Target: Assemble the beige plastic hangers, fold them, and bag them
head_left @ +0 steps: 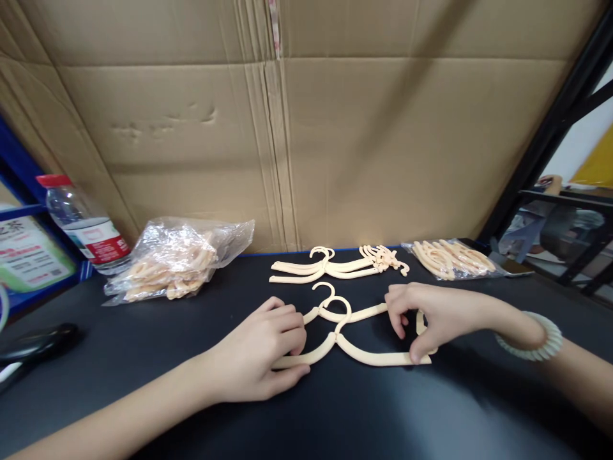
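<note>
Two small cream plastic hangers (352, 348) lie overlapped on the black tabletop (335, 415) in front of me. My left hand (261, 351) is curled over their left ends, fingers closed on the arms. My right hand (426, 316) pinches the right ends between thumb and fingers. A pale bead bracelet (534, 338) sits on my right wrist. A stack of the same hangers (335, 263) lies just behind, near the cardboard.
A clear bag of hangers (177, 259) rests at the left, a second opened bag (450, 259) at the right. A water bottle (86, 227) stands far left, a dark object (33, 348) near the left edge. A cardboard wall (306, 128) closes the back; a black rack (550, 191) is at the right.
</note>
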Motion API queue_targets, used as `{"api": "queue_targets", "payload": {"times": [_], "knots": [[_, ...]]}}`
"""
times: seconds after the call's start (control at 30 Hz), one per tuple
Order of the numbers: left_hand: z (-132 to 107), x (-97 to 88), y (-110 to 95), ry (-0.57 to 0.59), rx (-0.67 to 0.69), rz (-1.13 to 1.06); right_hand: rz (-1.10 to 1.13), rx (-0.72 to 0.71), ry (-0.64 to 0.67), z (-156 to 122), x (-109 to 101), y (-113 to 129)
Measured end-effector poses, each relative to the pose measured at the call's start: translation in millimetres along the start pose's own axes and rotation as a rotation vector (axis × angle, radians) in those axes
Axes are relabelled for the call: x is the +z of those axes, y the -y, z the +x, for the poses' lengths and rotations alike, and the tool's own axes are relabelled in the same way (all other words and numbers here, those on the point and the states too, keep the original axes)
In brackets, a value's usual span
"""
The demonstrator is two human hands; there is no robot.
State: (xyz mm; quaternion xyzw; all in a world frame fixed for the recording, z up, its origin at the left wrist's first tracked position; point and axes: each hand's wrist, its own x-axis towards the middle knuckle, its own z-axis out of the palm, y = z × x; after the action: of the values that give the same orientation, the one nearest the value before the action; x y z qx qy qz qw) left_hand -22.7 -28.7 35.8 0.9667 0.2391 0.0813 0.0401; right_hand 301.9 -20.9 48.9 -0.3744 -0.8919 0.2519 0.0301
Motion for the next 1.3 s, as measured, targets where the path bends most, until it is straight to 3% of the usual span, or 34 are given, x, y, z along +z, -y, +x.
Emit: {"api": "queue_targets", "payload": {"times": [0.1,0.37,0.73,1.3], "knots": [[0.0,1.4,2.5,-0.038,0.058,0.089,-0.032,-0.02,-0.02,0.8,5.4,4.4],[-1.1,6.2,15.6,-0.15,0.088,0.261,-0.143,0.091,-0.153,5.4,8.7,-3.2],[-3.3,15.8,29.0,-0.225,-0.144,0.101,-0.159,0.072,-0.315,7.6,10.5,-18.6],[-4.4,19.8,32.0,-0.244,-0.189,0.015,-0.213,0.09,-0.311,11.4,11.6,-24.1]]}}
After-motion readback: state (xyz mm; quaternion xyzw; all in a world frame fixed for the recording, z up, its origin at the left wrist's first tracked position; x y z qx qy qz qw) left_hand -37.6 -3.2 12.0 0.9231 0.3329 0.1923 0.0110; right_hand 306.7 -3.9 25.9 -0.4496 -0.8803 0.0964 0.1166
